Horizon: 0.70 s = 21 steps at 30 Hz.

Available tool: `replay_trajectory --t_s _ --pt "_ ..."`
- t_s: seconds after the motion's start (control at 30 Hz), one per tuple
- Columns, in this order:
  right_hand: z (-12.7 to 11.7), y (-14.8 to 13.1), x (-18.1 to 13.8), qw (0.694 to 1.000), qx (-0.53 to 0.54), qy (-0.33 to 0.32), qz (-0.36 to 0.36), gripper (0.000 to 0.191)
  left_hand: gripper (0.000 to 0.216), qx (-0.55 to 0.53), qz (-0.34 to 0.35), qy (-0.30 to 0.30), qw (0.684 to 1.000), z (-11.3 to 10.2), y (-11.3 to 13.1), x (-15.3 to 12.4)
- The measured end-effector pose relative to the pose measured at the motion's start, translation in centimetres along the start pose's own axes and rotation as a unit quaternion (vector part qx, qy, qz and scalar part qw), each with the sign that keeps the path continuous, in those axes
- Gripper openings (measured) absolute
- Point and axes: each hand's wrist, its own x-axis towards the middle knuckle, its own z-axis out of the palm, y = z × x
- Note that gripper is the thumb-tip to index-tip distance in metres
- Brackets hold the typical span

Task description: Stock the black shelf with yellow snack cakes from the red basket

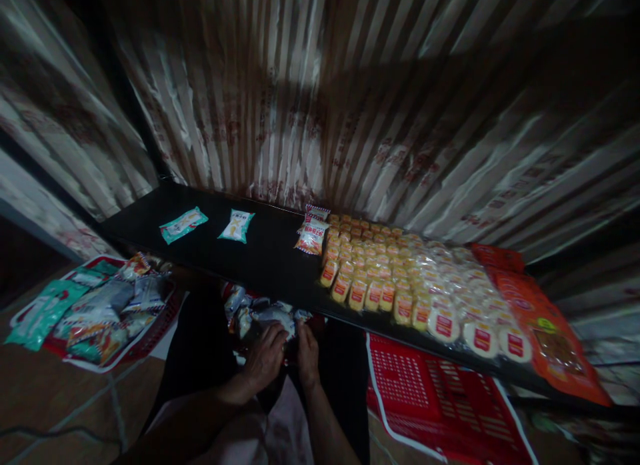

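Note:
Low between the knees, my left hand (269, 353) has its fingers curled over a pale snack packet (280, 315). Close beside it, my right hand (307, 350) is closed, its fingertips at the packets' right end; what it grips is hidden in the dim light. More wrapped packets (235, 301) lie around the hands, under the front edge of a black shelf (270, 255). On that shelf are two teal-and-white packets (237, 225), a small stack of red-and-white packets (312, 237), rows of yellow wrapped cakes (357, 293) and round white ones (483, 337).
A red basket (155, 338) full of mixed snack packets stands on the tiled floor at left. Another red basket (400, 371) is under the shelf at right. Large orange bags (550, 331) occupy the shelf's right end. A corrugated sheet (300, 105) rises behind the shelf.

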Motion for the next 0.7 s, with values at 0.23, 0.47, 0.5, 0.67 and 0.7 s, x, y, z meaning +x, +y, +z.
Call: replay_trajectory --t_s 0.23,0.47,0.5,0.67,0.7 --pt "-0.2 0.3 -0.3 0.999 -0.022 0.005 -0.043 0.045 0.041 0.028 0.016 0.010 0.999 0.5 0.3 -1.5" --pt "0.0 -0.2 -0.7 0.994 -0.071 -0.008 -0.077 0.046 0.041 0.058 0.029 0.021 0.998 0.6 0.7 -2.2" --pt "0.0 -0.5 -0.8 0.995 -0.064 -0.014 -0.073 0.046 0.041 0.064 0.028 0.024 0.997 0.5 0.7 -2.3" --pt "-0.3 -1.5 -0.8 0.999 -0.007 -0.024 -0.022 0.047 0.048 0.102 -0.016 0.052 0.993 0.6 0.2 -2.7" --pt "-0.5 -1.5 -0.8 1.000 0.008 -0.021 -0.008 0.047 0.050 0.106 -0.034 0.059 0.992 0.6 0.0 -2.8"
